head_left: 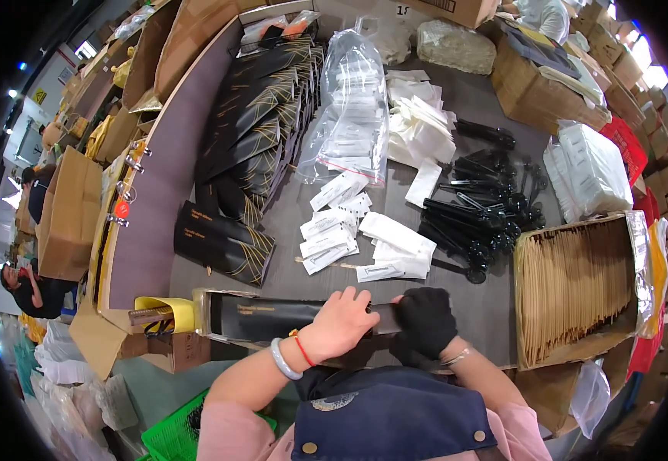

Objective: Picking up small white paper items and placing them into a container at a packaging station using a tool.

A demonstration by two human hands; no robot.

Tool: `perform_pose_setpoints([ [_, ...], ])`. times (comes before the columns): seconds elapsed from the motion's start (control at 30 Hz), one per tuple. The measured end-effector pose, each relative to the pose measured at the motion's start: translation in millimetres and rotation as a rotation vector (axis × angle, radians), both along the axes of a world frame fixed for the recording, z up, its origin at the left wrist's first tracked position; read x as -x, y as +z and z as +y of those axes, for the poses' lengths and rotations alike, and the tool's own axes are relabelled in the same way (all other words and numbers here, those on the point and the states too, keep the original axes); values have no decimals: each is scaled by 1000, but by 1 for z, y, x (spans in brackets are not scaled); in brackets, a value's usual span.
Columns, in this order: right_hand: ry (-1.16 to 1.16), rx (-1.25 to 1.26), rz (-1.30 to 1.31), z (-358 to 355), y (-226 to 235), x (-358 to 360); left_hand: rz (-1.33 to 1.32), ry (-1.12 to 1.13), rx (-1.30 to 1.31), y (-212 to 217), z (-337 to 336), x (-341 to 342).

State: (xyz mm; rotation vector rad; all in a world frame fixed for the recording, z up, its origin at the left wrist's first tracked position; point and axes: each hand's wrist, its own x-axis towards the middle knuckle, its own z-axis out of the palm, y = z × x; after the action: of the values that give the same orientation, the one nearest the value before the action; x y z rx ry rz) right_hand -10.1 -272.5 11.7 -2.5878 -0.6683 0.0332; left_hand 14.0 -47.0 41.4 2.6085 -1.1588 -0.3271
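Note:
A black pouch with gold print (251,309) lies in a narrow open cardboard box along the table's near edge. My left hand (340,323), bare, with a bangle and a red string at the wrist, is closed on the pouch's right end. Beside it my right hand (426,323), in a black glove with the thumb tip bare, is closed; a small dark grey strip (385,318) shows between the two hands. What the right fingers grip is mostly hidden. Just beyond the hands lie small white printed sachets (330,240) and larger white packets (397,247).
Overlapping black pouches (253,131) fill the left side. A clear bag (353,107) of sachets and folded white napkins (420,131) lie mid-table. Black plastic spoons (480,211) are heaped to the right, near a carton (532,357) packed with thin tan strips. A yellow holder (167,313) stands left.

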Motion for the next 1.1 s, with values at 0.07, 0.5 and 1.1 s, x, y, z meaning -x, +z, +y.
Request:
perform_pose_setpoints([
  [0.07,-20,40,66,-23,17,-6,-59,-39,-43,29,9,-11],
  [0.5,-257,143,28,-36,41,18,-130,804,120,-40,28,33],
  [1.1,52,-208,-75,-4,-6,-9,-138,647,383,-43,46,-24],
])
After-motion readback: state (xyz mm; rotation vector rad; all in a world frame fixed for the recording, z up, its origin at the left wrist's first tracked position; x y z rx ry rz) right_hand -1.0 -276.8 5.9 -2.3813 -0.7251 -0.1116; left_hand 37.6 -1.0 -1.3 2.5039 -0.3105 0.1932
